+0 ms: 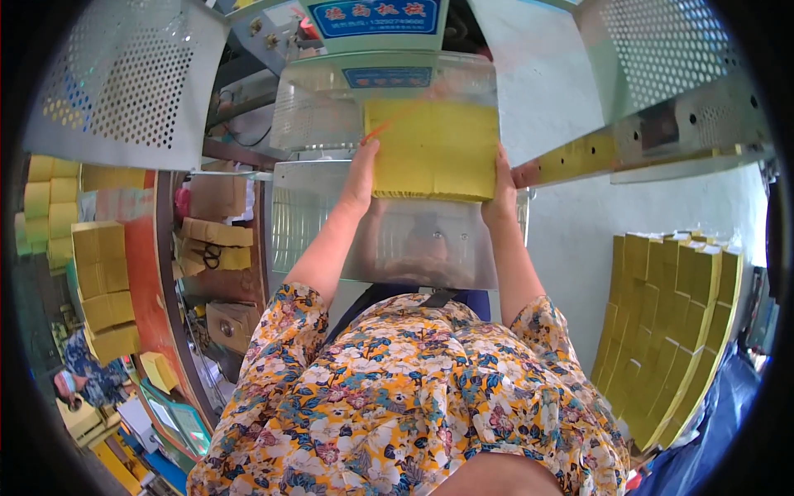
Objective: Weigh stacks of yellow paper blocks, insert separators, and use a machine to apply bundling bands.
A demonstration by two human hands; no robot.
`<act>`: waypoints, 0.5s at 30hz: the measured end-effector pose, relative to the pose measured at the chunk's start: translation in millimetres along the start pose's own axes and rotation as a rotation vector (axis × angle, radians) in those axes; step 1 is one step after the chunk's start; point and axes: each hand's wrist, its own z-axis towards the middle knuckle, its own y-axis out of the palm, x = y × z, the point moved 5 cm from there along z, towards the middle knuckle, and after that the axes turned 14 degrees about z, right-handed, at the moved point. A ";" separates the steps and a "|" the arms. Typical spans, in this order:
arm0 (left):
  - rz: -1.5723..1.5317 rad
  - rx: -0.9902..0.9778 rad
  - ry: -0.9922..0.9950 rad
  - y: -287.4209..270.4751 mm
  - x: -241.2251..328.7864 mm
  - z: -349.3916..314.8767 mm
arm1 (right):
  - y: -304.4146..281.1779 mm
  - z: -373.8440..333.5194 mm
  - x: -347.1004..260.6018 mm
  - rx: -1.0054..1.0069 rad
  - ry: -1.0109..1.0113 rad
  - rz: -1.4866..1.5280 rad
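Observation:
A thick block of yellow paper sheets (434, 149) lies over a shiny metal machine table (413, 248) in front of me. My left hand (359, 175) presses against its left side and my right hand (501, 188) against its right side, so the block is gripped between them. Most of the fingers are hidden along the sides of the block. A thin orange strip (377, 132) shows by my left fingertips; I cannot tell what it is fixed to. Behind the block stands a clear panel (318, 103) of the machine.
Perforated metal guards (136, 83) flank the machine on both sides. Tall stacks of yellow paper blocks (662, 322) stand at the right, with more blocks (103, 281) at the left. Black scissors (212, 257) lie on a shelf at the left. Another person (91, 372) is at the far left.

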 end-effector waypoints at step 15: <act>-0.020 -0.012 -0.025 33.8 -16.1 34.1 | -34.6 22.6 -5.8 0.119 0.090 0.009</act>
